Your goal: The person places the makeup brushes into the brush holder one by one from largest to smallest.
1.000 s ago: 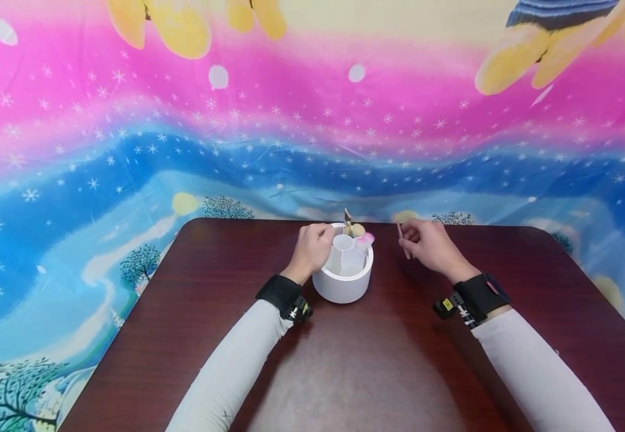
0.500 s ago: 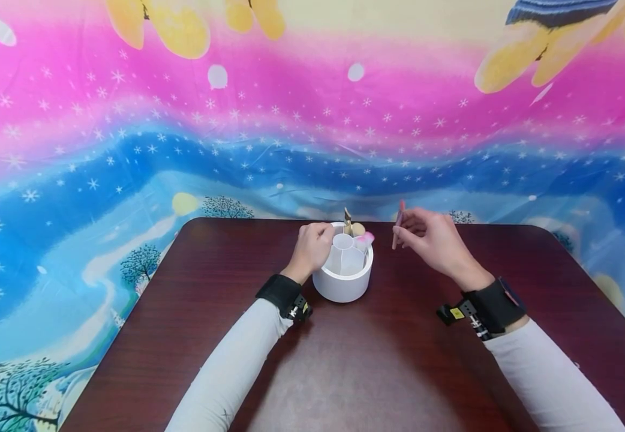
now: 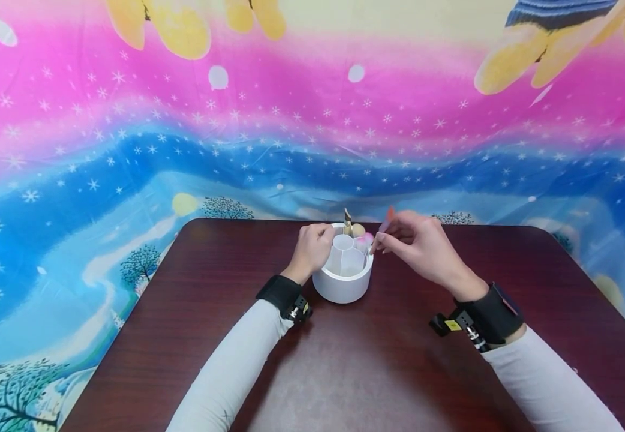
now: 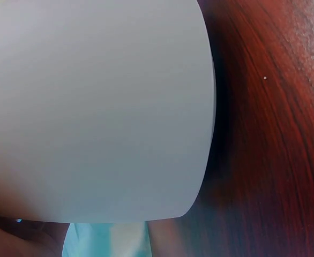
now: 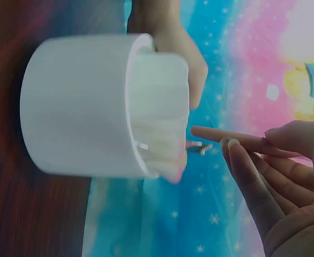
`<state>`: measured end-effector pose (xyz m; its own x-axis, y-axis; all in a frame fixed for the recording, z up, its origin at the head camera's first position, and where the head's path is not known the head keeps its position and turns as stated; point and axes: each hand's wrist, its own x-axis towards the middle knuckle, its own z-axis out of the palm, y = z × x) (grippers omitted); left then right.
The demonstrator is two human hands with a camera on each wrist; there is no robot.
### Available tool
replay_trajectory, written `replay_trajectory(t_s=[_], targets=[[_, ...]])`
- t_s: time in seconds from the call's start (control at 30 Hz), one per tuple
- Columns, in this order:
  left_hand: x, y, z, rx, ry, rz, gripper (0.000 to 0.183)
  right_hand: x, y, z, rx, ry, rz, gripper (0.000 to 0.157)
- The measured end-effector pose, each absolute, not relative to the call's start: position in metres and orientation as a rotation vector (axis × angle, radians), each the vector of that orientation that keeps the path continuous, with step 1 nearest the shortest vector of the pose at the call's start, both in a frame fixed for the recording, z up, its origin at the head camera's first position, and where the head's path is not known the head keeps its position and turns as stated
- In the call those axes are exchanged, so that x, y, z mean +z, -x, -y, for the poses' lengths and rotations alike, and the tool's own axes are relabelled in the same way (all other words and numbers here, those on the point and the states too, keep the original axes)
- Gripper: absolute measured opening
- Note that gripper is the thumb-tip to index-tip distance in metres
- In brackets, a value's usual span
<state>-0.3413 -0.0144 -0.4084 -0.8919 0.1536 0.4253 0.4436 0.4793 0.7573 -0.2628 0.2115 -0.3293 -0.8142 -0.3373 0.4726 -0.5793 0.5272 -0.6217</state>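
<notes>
A white round divided holder (image 3: 342, 289) stands upright on the table, and its outer wall fills most of the left wrist view. My left hand (image 3: 311, 251) grips its left rim with curled fingers. Between thumb and fingertips, my right hand (image 3: 423, 245) pinches a slim pinkish stick (image 5: 229, 137) with an orange-red end. The stick tilts at the holder's right rim, its lower end close to the opening. Inside the holder are a pink-and-white fluffy tip (image 3: 365, 239), a beige rounded piece (image 3: 358, 230) and a narrow gold-coloured item (image 3: 347, 217).
The dark reddish wooden table (image 3: 226, 360) ends at a rounded back edge. Right behind it hangs a colourful printed cloth (image 3: 291, 150). Black camera straps (image 3: 280, 294) sit on both wrists, below the hands.
My right hand has lifted the slim stick, turned it orange-red end up, and carried it left to the holder's right rim. My left hand has stayed on the holder.
</notes>
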Motion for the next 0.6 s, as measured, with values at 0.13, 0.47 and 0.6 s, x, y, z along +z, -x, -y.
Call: replay_trajectory(t_s=[0.13,0.47,0.6], targets=[[-0.409,0.341,0.014,-1.366,0.510,2.424,0.042,-0.333,0.261,-0.205,1.226,-0.793,2.480,0.005],[-0.409,0.341,0.014,-1.372,0.510,2.418,0.041,-0.345,0.258,-0.195,1.311,-0.785,2.575,0.007],[-0.410,0.341,0.014,-1.367,0.505,2.415,0.040,-0.350,0.260,-0.196,1.271,-0.769,2.596,0.007]])
